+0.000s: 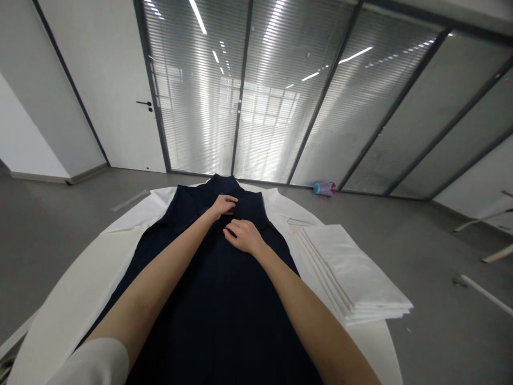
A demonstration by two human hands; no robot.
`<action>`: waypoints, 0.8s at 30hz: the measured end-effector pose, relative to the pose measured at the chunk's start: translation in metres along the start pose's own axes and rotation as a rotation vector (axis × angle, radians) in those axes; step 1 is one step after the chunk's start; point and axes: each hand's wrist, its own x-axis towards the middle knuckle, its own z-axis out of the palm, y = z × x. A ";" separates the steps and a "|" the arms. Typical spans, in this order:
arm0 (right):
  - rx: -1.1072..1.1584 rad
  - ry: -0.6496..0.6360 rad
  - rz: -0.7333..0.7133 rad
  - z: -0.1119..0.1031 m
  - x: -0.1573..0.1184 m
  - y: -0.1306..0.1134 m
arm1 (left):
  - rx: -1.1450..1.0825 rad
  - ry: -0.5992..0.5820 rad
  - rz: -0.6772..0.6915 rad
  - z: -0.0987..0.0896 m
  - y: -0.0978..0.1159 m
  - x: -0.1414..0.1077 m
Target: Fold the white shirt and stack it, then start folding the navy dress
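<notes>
A dark navy garment (224,299) with a raised collar and short sleeves lies spread out, its collar at the far end. Both my arms reach over it to the upper chest. My left hand (224,206) is bent with its fingers closed at the cloth just below the collar. Just nearer and to the right, my right hand (242,235) has its fingers curled in against the same cloth. What lies under the fingertips is too small to make out. Beneath the garment, white cloth (154,208) shows on both sides.
Everything lies on a rounded white table (92,267). A stack of folded white cloth (352,267) sits at its right edge, slightly overhanging. On the floor beyond is a blue and purple item with red (324,189), near the glass partition (272,117). Furniture legs (484,219) stand at right.
</notes>
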 end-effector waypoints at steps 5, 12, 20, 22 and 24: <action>-0.086 0.020 0.091 -0.009 0.000 0.013 | -0.027 0.007 -0.009 -0.005 -0.003 -0.006; -0.025 -0.465 0.585 -0.038 -0.023 0.065 | 0.000 0.023 -0.046 -0.004 -0.006 -0.006; -0.064 -0.657 0.741 -0.053 -0.022 0.073 | 0.188 0.051 0.002 -0.001 -0.009 -0.004; -0.091 -0.682 0.757 -0.057 -0.022 0.072 | 0.252 0.043 0.021 -0.001 -0.010 -0.004; -0.117 -0.722 0.752 -0.059 -0.019 0.070 | 0.318 0.027 0.042 0.000 -0.010 -0.005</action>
